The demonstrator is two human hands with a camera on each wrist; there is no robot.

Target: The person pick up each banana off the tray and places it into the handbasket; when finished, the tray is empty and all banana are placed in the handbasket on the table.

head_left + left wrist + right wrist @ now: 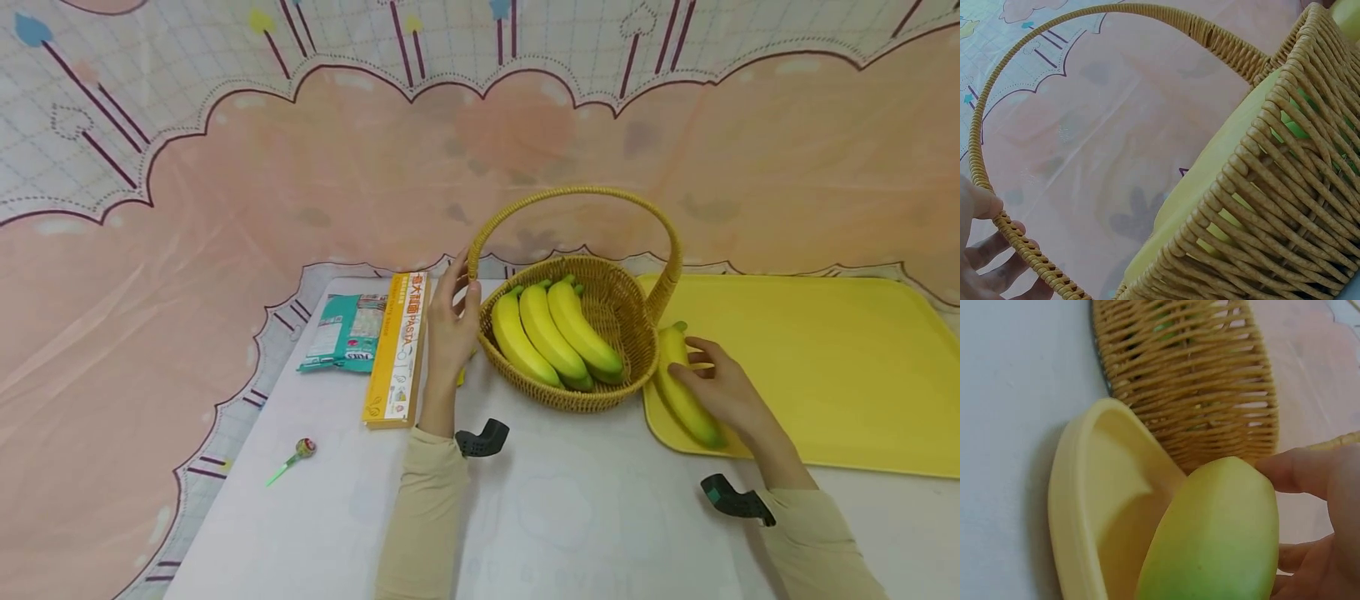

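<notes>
A woven wicker basket (577,404) with a tall arched handle (573,192) stands at the middle of the table. Several yellow bananas (536,333) with green tips lie inside it. At the basket's left side, my left hand (452,329) holds the lower part of the handle; in the left wrist view the thumb (985,203) is on one side and the fingers are behind. My right hand (716,383) grips a single banana (686,400) between thumb and fingers, beside the basket's right wall and over the left end of the yellow tray (810,367).
Left of the basket lie a yellow-and-white pasta box (397,350) and a teal packet (348,333) partly against it. A lollipop (302,451) lies nearer the front left. A patterned cloth (375,183) rises behind the table.
</notes>
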